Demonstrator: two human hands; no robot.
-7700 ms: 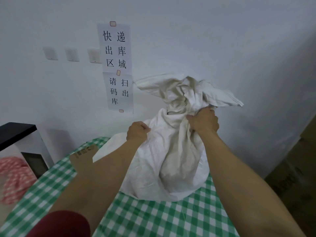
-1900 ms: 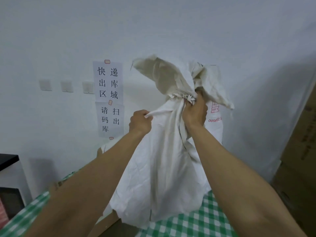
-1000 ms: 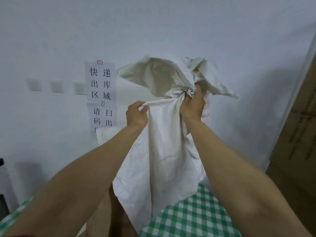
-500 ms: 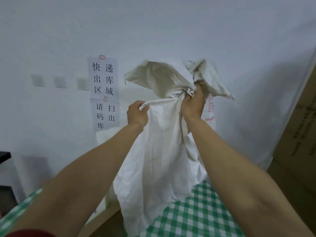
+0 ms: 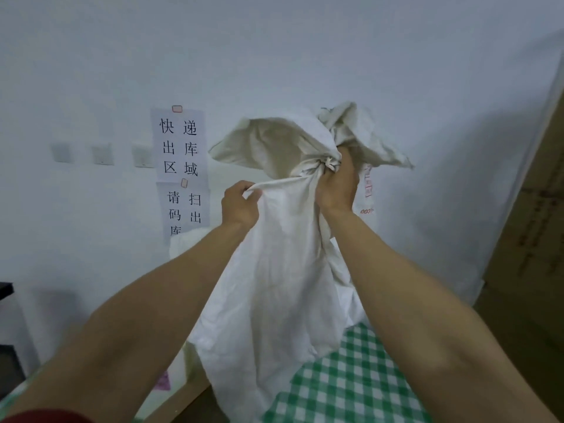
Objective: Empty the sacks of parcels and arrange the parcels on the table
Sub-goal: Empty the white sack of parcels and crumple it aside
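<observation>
A white woven sack (image 5: 274, 285) hangs upside down above the green checked table (image 5: 351, 377). My right hand (image 5: 337, 184) grips its bunched, knotted end high up. My left hand (image 5: 239, 206) pinches a fold of the sack's cloth to the left of that. A cardboard parcel (image 5: 183, 398) and a pale wrapped parcel (image 5: 174, 374) with a pink label lie under the sack's lower edge, mostly hidden by my left arm. The sack's mouth is hidden below.
The white wall behind carries paper signs (image 5: 181, 166) and switch plates (image 5: 102, 154). Stacked cardboard boxes (image 5: 531, 239) stand at the right. A dark cabinet (image 5: 7, 346) stands at the left edge.
Over the frames the sack went from resting full on the table to being lifted and turned up in both hands, hanging limp; parcels show beneath it. In the last half second the hands barely moved.
</observation>
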